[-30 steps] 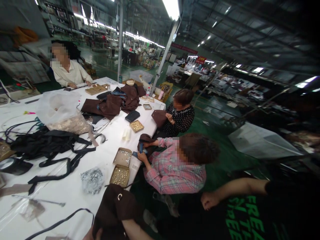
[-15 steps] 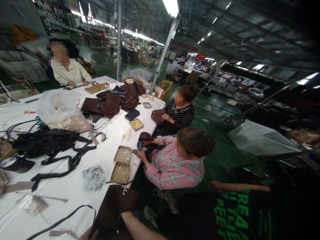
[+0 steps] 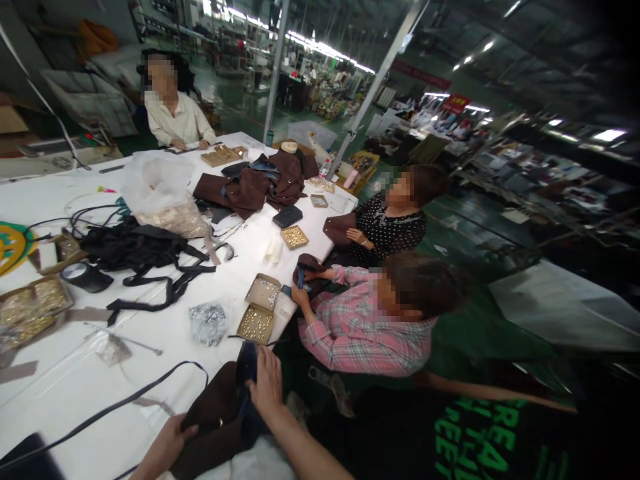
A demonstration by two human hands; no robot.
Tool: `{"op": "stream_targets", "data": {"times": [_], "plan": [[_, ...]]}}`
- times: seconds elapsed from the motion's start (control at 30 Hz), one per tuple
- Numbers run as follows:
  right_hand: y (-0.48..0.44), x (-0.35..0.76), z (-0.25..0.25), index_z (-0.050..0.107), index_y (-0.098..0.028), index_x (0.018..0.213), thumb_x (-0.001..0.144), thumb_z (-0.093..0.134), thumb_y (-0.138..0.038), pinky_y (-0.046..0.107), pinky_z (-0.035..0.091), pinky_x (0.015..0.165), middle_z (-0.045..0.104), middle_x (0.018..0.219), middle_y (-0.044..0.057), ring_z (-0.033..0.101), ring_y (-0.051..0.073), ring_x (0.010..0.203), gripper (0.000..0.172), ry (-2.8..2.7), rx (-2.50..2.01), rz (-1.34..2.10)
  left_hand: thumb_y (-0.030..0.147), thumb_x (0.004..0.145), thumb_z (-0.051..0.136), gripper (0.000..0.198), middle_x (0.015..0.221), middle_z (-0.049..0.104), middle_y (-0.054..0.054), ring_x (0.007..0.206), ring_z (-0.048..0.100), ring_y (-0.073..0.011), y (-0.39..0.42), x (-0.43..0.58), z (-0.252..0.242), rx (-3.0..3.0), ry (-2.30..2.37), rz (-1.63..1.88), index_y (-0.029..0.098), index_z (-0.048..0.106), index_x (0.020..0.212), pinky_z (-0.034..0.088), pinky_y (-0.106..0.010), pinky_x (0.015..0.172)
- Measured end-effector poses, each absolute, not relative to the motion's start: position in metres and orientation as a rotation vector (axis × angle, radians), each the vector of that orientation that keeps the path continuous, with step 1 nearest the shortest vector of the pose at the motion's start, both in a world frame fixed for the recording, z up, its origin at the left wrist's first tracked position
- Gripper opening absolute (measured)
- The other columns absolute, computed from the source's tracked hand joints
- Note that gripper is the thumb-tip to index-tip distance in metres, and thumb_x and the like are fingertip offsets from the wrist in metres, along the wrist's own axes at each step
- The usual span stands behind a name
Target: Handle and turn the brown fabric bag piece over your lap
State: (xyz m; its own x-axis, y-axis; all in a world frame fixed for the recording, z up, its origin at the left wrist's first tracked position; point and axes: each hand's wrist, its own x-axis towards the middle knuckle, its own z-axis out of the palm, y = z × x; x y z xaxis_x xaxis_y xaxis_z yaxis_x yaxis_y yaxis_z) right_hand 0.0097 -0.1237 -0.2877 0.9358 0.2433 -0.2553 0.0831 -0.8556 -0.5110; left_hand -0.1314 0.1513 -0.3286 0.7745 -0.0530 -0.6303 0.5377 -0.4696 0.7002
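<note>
Long white cloth-covered worktable (image 3: 150, 373): matte, strewn with black straps. Dark brown soft fabric piece (image 3: 215, 420): draped over the near table edge, gripped by left hand (image 3: 167, 443), fingers curled on it; right hand (image 3: 265, 387) laid flat on top, fingers spread. Open cardboard box of brass studs (image 3: 255, 323): just beyond.

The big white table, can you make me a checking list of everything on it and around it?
Surface: long white table, mostly covered.
Job's things: dark brown fabric piece at the near edge, with a small metal ring.
Clutter: open cardboard box of gold studs, crumpled silver foil packet, clear plastic bag of gold hardware, black straps, brown garments.
Hands: left hand grips the brown piece; right hand rests on its top.
Cables: thin black cords at the left.
Surroundings: three seated people; factory hall, green floor.
</note>
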Motion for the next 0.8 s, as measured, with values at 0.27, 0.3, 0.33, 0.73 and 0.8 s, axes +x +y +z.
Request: {"op": "stream_targets", "data": {"times": [0.27,0.3,0.33,0.73,0.8], "plan": [[-0.093,0.04,-0.285,0.073,-0.017,0.149,0.088,0.075,-0.015,0.044,0.056,0.119,0.078,0.144,0.017,0.073,0.037,0.139,0.06,-0.382,-2.563,0.646,0.018,0.089,0.068,0.035,0.122,0.086,-0.014,0.123,0.08,-0.0365,0.181,-0.094,-0.34,2.144,0.438,-0.868,0.011,0.082,0.12,0.057,-0.038,0.104],[-0.092,0.044,-0.286,0.077,-0.017,0.14,0.091,0.075,-0.018,0.044,0.057,0.116,0.08,0.14,0.018,0.075,0.037,0.136,0.049,-0.307,-2.569,0.664,0.019,0.092,0.068,0.037,0.13,0.084,-0.019,0.13,0.077,-0.0398,0.18,-0.093,-0.343,2.208,0.48,-0.877,0.008,0.08,0.126,0.055,-0.042,0.108],[-0.093,0.048,-0.288,0.08,-0.016,0.135,0.094,0.074,-0.021,0.044,0.058,0.114,0.081,0.136,0.019,0.077,0.038,0.133,0.041,-0.244,-2.572,0.672,0.02,0.096,0.066,0.04,0.138,0.08,-0.023,0.135,0.074,-0.043,0.177,-0.094,-0.345,2.271,0.521,-0.885,0.006,0.077,0.132,0.054,-0.047,0.111],[-0.103,0.053,-0.299,0.085,-0.029,0.118,0.091,0.072,-0.024,0.047,0.059,0.116,0.084,0.133,0.01,0.079,0.038,0.132,0.03,-0.14,-2.482,0.455,0.024,0.111,0.045,0.057,0.162,0.068,-0.027,0.148,0.069,-0.0368,0.088,-0.076,-0.338,2.586,0.285,-0.775,0.004,0.063,0.161,0.052,-0.05,0.127],[-0.103,0.055,-0.296,0.085,-0.031,0.123,0.091,0.071,-0.023,0.047,0.058,0.12,0.083,0.137,0.01,0.077,0.038,0.136,0.036,-0.096,-2.475,0.442,0.044,0.112,0.052,0.071,0.172,0.058,-0.029,0.161,0.058,-0.0364,0.083,-0.069,-0.345,2.482,0.293,-0.848,0.0,0.056,0.167,0.044,-0.047,0.136]]}}
